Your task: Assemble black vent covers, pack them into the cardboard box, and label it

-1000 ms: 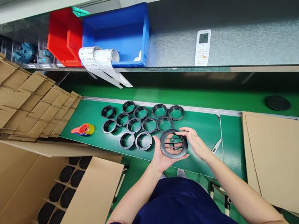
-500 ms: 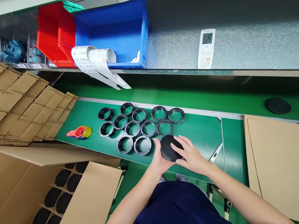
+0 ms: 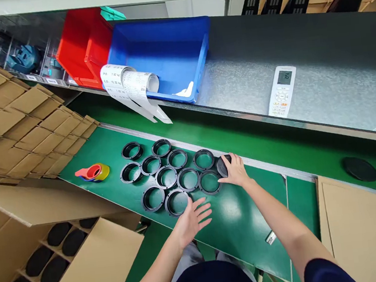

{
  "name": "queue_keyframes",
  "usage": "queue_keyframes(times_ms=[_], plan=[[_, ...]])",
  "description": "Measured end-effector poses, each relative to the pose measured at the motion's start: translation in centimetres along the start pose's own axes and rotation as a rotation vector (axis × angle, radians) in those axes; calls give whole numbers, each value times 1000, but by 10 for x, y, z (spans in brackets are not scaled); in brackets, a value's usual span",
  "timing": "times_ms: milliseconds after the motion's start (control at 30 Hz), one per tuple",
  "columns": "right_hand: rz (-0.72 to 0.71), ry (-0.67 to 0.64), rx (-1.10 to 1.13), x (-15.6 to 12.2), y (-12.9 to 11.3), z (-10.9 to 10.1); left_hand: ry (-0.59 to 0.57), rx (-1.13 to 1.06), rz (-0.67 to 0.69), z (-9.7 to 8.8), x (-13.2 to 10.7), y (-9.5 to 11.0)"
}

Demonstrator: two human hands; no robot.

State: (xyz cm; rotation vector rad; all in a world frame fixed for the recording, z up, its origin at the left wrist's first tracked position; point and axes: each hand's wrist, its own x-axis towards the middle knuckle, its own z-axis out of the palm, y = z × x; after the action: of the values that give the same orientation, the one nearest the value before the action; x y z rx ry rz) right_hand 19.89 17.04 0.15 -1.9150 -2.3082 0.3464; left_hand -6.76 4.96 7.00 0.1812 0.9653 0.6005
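Right hand [image 3: 235, 170]: grip clamped on black disc [image 3: 221, 168], beside black rings [image 3: 177, 178] on green desk [image 3: 234, 217]. Left hand [image 3: 191, 222]: grip apart, near rings.

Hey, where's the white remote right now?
In the head view, the white remote lies right of centre on the grey shelf, close to its front edge, to the right of the blue bin.

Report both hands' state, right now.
Left hand: open and empty, near a black ring.
Right hand: closed around a black round part.
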Motion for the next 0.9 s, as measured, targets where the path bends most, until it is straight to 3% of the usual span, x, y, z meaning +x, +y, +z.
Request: queue_keyframes(times_ms=[133,267,367,500,633,733,800,900], plan=[[-111,-112,-119,25,22,22,157,-65,-41,-39,-19,-14],[-105,-87,-190,10,28,41,291,-124,-109,-54,-31,-28],[-60,-29,-237,-27,31,43,311,-136,-128,-53,-35,-34],[-8,81,-245,-71,25,20,330,-113,-160,-49,-33,-41],[118,196,-163,-78,14,6,326,-62,-192,-45,-23,-48],[87,67,-56,-82,18,10,308,-36,-161,-40,-17,-53],[113,36,87,-89,21,11,278,-8,-100,-35,-22,-60],[193,106,454,-86,8,9,281,68,-25,-26,-34,-82]])
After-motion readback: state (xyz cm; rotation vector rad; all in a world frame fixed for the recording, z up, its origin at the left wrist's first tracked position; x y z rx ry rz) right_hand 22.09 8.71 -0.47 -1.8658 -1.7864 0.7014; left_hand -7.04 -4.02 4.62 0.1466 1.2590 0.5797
